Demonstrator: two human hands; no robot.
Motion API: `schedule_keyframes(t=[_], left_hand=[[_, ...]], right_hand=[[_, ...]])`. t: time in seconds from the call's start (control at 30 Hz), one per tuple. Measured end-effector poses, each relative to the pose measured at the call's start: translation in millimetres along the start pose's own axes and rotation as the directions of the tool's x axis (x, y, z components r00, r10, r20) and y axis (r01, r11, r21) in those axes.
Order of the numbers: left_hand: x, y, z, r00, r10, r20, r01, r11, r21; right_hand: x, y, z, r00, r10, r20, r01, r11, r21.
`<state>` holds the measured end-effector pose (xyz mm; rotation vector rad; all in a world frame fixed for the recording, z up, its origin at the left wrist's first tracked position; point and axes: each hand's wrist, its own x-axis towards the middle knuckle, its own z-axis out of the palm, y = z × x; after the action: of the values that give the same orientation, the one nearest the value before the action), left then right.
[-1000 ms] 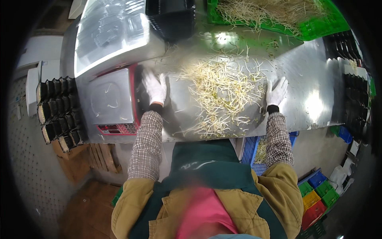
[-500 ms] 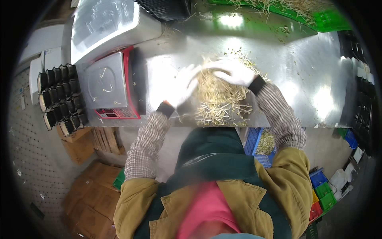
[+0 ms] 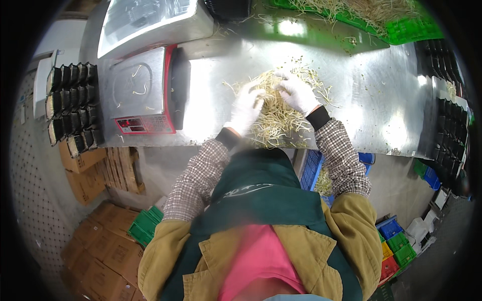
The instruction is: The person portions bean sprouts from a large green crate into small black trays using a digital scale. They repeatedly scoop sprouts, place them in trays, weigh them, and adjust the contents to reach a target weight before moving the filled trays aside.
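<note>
A loose pile of pale bean sprouts [image 3: 276,125] lies on the steel table [image 3: 371,95] in front of me. My gloved left hand [image 3: 245,106] curls into the pile's left side, its fingers closed round sprouts. My gloved right hand [image 3: 296,93] grips the upper right part of the pile, fingers bent into the sprouts. To the left, a red-rimmed scale [image 3: 140,85] carries a few stray sprouts on its metal pan.
A white foam box [image 3: 150,40] and black trays [image 3: 228,7] sit at the back; a green crate [image 3: 411,30] holds more sprouts. Stacked black packs [image 3: 73,108] line the left edge, more [image 3: 447,135] the right. Below are a blue crate [image 3: 314,170] and cardboard boxes [image 3: 100,241].
Both hands moved inward from either side of the pile and now curl into it. The sprouts are drawn into a narrower heap. The view has shifted, so the table's edge sits higher.
</note>
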<state>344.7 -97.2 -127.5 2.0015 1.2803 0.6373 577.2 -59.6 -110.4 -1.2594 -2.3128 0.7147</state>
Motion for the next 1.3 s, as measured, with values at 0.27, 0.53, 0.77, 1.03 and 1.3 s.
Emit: schedule_keyframes(t=[0.27, 0.53, 0.77, 1.03, 1.3], left_hand=[[33.6, 8.3, -0.6, 0.98, -0.131, -0.148, 0.146, 0.985, 0.097], [46.7, 53.8, -129.7, 0.949, 0.149, -0.278, -0.151, 0.988, 0.016], [3.8, 19.0, -169.6, 0.972, -0.155, -0.174, 0.223, 0.835, 0.503], [-69.2, 33.2, -19.3, 0.983, -0.175, 0.058, 0.139, 0.91, 0.391], [-65.7, 42.2, -1.7, 0.996, -0.084, 0.014, 0.079, 0.977, 0.199]], right_hand=[[58.6, -37.7, -29.0, 0.92, 0.14, 0.367, -0.126, 0.99, -0.062], [113.3, -85.6, -69.3, 0.983, -0.072, 0.166, 0.046, 0.987, 0.157], [95.6, -20.7, -78.9, 0.993, 0.115, -0.034, -0.105, 0.97, 0.221], [-11.8, 19.3, -17.4, 0.98, 0.17, -0.107, -0.197, 0.91, -0.364], [-60.9, -54.7, -26.3, 0.974, 0.2, 0.11, -0.201, 0.979, -0.001]])
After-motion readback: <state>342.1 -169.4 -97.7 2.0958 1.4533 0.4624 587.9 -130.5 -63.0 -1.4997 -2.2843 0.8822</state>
